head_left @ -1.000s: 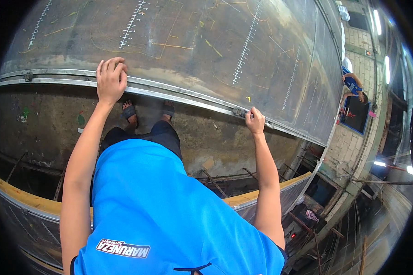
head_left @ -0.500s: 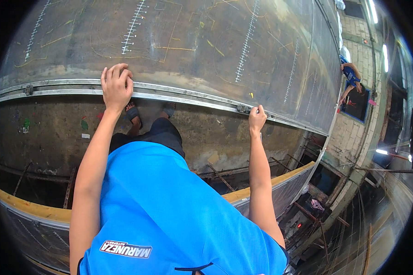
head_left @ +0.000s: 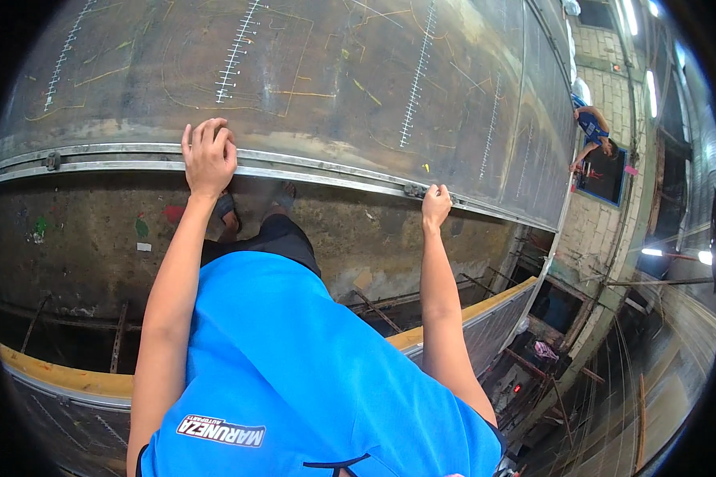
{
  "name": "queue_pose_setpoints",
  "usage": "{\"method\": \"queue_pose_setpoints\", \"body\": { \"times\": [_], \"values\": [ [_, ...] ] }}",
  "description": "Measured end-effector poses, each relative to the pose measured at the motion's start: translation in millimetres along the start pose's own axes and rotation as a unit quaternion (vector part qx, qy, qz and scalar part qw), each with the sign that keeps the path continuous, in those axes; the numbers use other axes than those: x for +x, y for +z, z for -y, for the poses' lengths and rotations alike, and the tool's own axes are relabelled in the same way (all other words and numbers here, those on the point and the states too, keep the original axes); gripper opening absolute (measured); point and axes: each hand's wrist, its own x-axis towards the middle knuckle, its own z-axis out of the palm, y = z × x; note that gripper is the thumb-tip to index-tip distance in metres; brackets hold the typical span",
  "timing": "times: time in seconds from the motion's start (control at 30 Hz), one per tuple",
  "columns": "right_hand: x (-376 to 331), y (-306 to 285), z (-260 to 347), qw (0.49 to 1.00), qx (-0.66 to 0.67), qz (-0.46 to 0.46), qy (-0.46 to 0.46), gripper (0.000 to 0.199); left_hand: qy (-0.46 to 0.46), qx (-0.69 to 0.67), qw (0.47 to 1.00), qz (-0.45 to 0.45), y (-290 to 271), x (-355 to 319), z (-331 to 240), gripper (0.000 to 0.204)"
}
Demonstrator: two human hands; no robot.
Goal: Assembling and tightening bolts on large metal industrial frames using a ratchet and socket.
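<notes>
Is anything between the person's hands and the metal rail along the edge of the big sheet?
Nothing visible. The left hand lies directly on the metal rail, fingers curled over its top onto the metal sheet. The right hand grips the same rail further along, beside a small clamp.

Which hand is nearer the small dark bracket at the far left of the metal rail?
Left. The left hand grips the rail a short way from the bracket; the right hand holds it much farther along.

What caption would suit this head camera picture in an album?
Both hands, left hand and right hand, grip the metal edge rail of a large marked steel sheet.
</notes>
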Motion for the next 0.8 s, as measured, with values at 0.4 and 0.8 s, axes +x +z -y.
{"method": "queue_pose_setpoints", "body": {
  "times": [0.4,0.8],
  "values": [
    [13.8,-20.1,-27.8,0.981,0.097,0.155,-0.069,0.04,-0.03,-0.007,0.999,0.027,5.9,-3.6,-1.8,0.019],
    [33.2,-26.6,-65.7,0.908,0.192,0.371,-0.021,0.054,0.136,-0.389,0.868,0.277,98.7,18.8,-340.7,0.035]
  ]
}}
